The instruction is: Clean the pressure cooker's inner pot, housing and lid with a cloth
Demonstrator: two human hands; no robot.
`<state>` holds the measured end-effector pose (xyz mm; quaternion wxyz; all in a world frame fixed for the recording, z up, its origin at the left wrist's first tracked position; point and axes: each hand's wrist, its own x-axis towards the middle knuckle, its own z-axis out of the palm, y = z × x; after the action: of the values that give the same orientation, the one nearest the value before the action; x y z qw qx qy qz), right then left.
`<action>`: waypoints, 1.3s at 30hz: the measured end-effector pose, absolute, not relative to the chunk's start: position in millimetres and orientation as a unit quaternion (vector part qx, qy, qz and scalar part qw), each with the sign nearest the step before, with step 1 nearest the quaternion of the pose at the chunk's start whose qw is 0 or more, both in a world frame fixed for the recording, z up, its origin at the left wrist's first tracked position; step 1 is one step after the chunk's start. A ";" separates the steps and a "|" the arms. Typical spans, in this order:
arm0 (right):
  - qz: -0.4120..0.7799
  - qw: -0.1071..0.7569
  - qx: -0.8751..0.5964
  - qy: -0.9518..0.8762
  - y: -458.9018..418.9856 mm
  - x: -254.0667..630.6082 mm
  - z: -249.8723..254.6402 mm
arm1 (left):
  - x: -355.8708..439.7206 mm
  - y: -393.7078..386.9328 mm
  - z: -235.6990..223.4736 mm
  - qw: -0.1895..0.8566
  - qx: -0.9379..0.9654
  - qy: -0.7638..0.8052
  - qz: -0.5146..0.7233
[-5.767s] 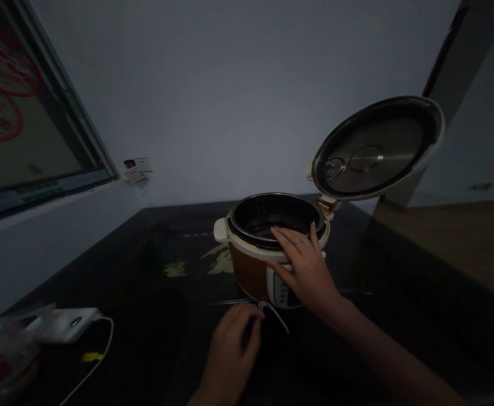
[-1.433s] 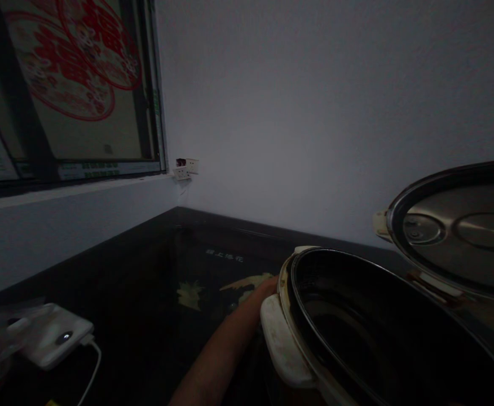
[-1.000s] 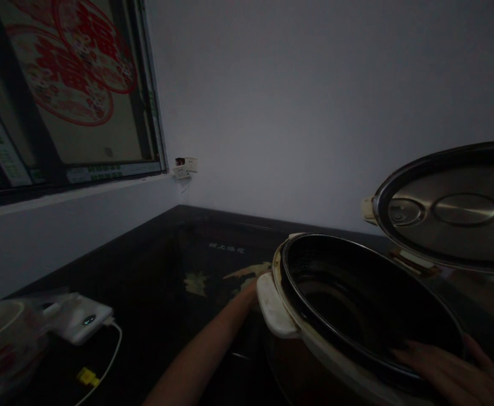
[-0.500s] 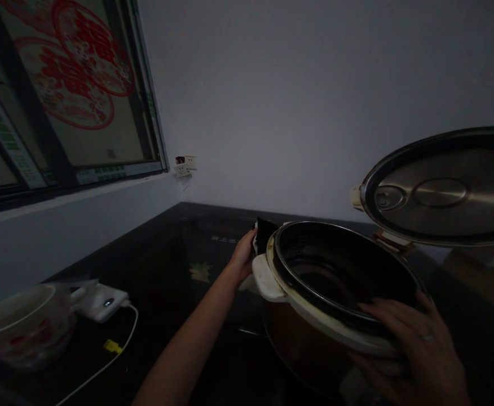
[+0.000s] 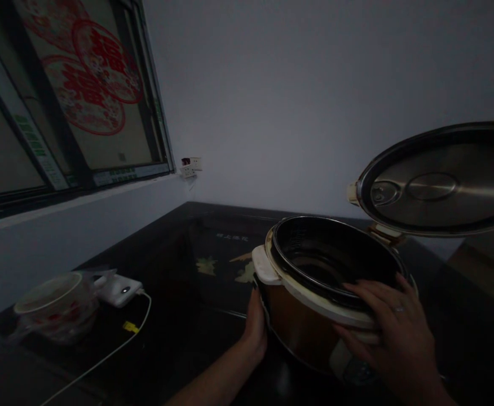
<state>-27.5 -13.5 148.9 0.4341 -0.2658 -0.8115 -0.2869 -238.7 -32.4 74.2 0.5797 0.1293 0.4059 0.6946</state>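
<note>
A rice cooker [image 5: 300,321] with an orange body and cream rim stands on the dark table [image 5: 175,293]. Its lid [image 5: 435,183] is hinged open to the right, and its dark inner pot [image 5: 327,256] looks empty. My right hand [image 5: 388,332] lies over the near rim, fingers spread, thumb against the front wall. My left hand [image 5: 255,324] presses against the cooker's lower left side, below the cream handle [image 5: 264,269]. It seems to hold a dark cloth [image 5: 259,290], though the dim light hides the fingers.
At the left, a bowl in clear plastic [image 5: 54,296] stands beside a white power bank [image 5: 122,286] with a white cable [image 5: 103,355]. A wall socket [image 5: 192,164] sits in the corner under a window [image 5: 61,101] with red paper cut-outs.
My left hand dropped from the cooker's left handle, where it held the dark cloth, to the lower side wall. My right hand stayed on the rim. The view has pulled back.
</note>
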 end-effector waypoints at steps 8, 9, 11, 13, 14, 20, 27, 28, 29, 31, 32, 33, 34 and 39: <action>-0.273 0.450 -0.271 -0.806 -17.4 -30.9 151.9 | -218.3 -46.4 101.7 0.487 0.192 0.386 0.760; -0.269 0.451 -0.274 -0.805 -17.6 -31.1 151.9 | -215.8 -48.3 93.9 0.478 0.190 0.399 0.759; -0.261 0.453 -0.277 -0.806 -17.7 -31.0 151.5 | -211.3 -53.9 74.1 0.474 0.175 0.442 0.741; -0.262 0.453 -0.275 -0.806 -17.7 -31.1 151.2 | -207.0 -62.1 57.0 0.473 0.173 0.489 0.712; -0.265 0.453 -0.274 -0.806 -17.8 -31.2 151.1 | -204.5 -67.0 51.9 0.466 0.184 0.511 0.699; -0.251 0.458 -0.286 -0.804 -19.7 -32.9 151.8 | -176.1 -94.3 65.3 0.341 0.345 0.577 0.657; -0.222 0.471 -0.287 -0.804 -22.7 -33.9 151.5 | -141.4 -101.4 57.2 0.217 0.478 0.572 0.630; -0.221 0.470 -0.287 -0.805 -23.3 -33.8 151.8 | -141.6 -100.8 52.0 0.194 0.497 0.575 0.620; -0.220 0.467 -0.287 -0.807 -23.9 -33.6 152.1 | -143.5 -100.0 47.2 0.172 0.518 0.577 0.607; -0.219 0.458 -0.287 -0.813 -24.8 -32.8 152.7 | -152.4 -97.9 40.5 0.133 0.554 0.577 0.585; -0.217 0.453 -0.286 -0.816 -25.2 -32.3 153.1 | -159.3 -96.9 38.9 0.117 0.564 0.576 0.580; -0.216 0.449 -0.284 -0.819 -25.4 -31.7 153.4 | -167.5 -96.1 38.6 0.104 0.570 0.575 0.578; -0.213 0.446 -0.280 -0.823 -25.6 -30.8 153.8 | -177.0 -95.8 39.3 0.094 0.573 0.574 0.577; -0.164 0.482 -0.245 -0.825 -29.5 -19.3 155.7 | -224.9 -110.0 42.8 0.050 0.594 0.578 0.557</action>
<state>-19.3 -29.5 155.7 0.4821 -0.2450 -0.8250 -0.1641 -224.9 -110.0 42.8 0.0503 0.5942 0.5785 0.5565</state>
